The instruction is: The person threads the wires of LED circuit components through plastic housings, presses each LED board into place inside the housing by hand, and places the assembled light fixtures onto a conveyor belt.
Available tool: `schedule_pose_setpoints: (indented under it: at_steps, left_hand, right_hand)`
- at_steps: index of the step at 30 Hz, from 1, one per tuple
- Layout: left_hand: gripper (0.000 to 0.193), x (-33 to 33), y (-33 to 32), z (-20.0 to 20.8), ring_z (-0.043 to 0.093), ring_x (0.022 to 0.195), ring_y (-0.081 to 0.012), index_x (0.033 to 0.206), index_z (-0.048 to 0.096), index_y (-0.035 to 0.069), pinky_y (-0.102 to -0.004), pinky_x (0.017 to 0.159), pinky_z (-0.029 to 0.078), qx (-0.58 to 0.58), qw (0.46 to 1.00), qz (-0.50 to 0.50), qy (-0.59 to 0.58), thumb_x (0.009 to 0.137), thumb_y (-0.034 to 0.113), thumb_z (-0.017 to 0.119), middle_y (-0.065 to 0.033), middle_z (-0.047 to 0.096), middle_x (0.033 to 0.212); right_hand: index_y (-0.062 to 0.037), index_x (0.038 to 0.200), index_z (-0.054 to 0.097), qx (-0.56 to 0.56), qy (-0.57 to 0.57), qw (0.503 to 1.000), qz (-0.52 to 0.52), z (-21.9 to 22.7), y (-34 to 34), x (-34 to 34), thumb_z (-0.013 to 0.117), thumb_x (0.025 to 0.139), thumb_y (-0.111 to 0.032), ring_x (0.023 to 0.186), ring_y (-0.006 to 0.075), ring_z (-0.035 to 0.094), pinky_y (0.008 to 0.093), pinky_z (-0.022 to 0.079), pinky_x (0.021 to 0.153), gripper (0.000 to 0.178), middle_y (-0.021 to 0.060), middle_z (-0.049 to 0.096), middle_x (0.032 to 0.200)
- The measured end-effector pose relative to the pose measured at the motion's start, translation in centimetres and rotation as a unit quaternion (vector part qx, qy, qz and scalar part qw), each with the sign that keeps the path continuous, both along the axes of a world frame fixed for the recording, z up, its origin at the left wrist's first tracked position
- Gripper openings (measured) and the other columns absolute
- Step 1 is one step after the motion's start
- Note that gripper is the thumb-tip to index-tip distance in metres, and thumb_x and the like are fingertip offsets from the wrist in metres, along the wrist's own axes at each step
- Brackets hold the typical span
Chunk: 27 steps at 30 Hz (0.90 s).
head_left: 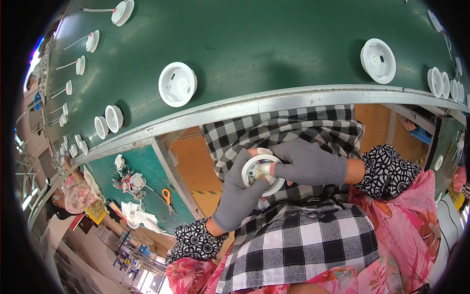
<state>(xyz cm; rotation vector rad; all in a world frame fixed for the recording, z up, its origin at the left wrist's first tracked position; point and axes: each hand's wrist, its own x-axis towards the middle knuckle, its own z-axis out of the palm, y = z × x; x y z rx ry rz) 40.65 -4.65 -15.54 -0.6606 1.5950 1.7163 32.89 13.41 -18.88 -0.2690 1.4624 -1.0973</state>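
- Grip: two-handed pinch. Left hand (239, 195) and right hand (307, 164), in grey gloves, both closed on one round white housing (280, 185).
- Left hand wraps the left and near sides, its thumb over the rim; right hand takes the far right side, thumb reaching into the open face. Fingers beneath are hidden; cannot tell how they bear.
- Housing is held above the lap, clear of the counter (274, 34), its open face turned up. Presumably so that the small parts inside (252, 171) can be seen and reached.
- Opposed hands probably keep the housing from turning under thumb pressure; pale coverings on some fingertips perhaps help feel or protect.
- Checked apron (303, 240) lies under the hands; more checked cloth spreads toward the counter's edge. Might catch a dropped part.
- Far side, on the counter: one open white cup to the left (177, 84), another to the right (378, 61), well apart. Wide spacing likely keeps each easy to pick up.
- Far left: a row of wired white units (122, 12), leads pointing left, perhaps to avoid tangling.
- Left, on a lower green surface (181, 215): orange-handled scissors (167, 196) beside a cluster of white parts (135, 182), seemingly within left-hand reach.
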Motion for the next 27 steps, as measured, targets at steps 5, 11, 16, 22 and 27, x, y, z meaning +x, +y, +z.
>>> schedule_pose_setpoints:
  at_steps: [5,11,16,22,27]
  left_hand:
    - [0.040,0.2,0.1,-0.2,0.062,0.082,-0.0053,0.128,0.049,0.008,-0.0191,0.060,0.052,-0.018,1.000,0.005,0.007,0.089,0.004,0.058,-0.0030,0.063,0.102]
    - [0.045,0.6,0.1,-1.8,0.061,0.094,-0.0087,0.131,0.048,0.005,-0.0225,0.077,0.054,0.001,1.000,-0.011,0.002,0.088,0.001,0.062,-0.0043,0.062,0.109]
    - [0.046,-0.1,-0.3,0.0,0.062,0.090,-0.0094,0.139,0.043,0.004,-0.0223,0.071,0.054,0.079,0.997,-0.005,-0.023,0.095,0.009,0.054,-0.0069,0.060,0.114]
    - [0.040,1.4,0.3,-0.8,0.063,0.083,-0.0094,0.136,0.046,0.001,-0.0201,0.065,0.052,-0.019,1.000,-0.002,0.009,0.097,0.011,0.046,-0.0084,0.063,0.109]
    - [0.035,2.8,1.9,-1.8,0.061,0.074,-0.0055,0.132,0.050,0.002,-0.0181,0.058,0.050,-0.085,0.988,0.032,0.123,0.098,0.011,0.046,-0.0075,0.065,0.102]
  right_hand:
    - [-0.0012,0.112,0.065,0.018,0.006,1.000,-0.001,-0.5,-0.1,0.6,0.049,0.091,-0.033,0.071,0.0186,0.069,0.0349,0.055,0.072,0.042,0.0099,0.068,0.074]
    - [-0.0014,0.112,0.066,0.022,0.018,0.997,-0.077,-1.3,0.1,2.2,0.055,0.090,-0.033,0.068,0.0185,0.069,0.0338,0.055,0.068,0.040,0.0128,0.070,0.082]
    - [-0.0002,0.111,0.066,0.025,-0.057,0.993,-0.098,-0.4,1.1,1.9,0.057,0.090,-0.033,0.063,0.0182,0.068,0.0332,0.054,0.064,0.040,0.0148,0.070,0.084]
    - [0.0006,0.112,0.065,0.026,-0.017,0.995,-0.099,-0.1,1.0,3.0,0.056,0.090,-0.031,0.064,0.0194,0.068,0.0330,0.054,0.064,0.040,0.0153,0.069,0.084]
    - [0.0007,0.115,0.064,0.023,0.002,0.983,-0.184,0.8,0.6,3.7,0.054,0.091,-0.026,0.067,0.0194,0.069,0.0327,0.054,0.065,0.037,0.0164,0.069,0.087]
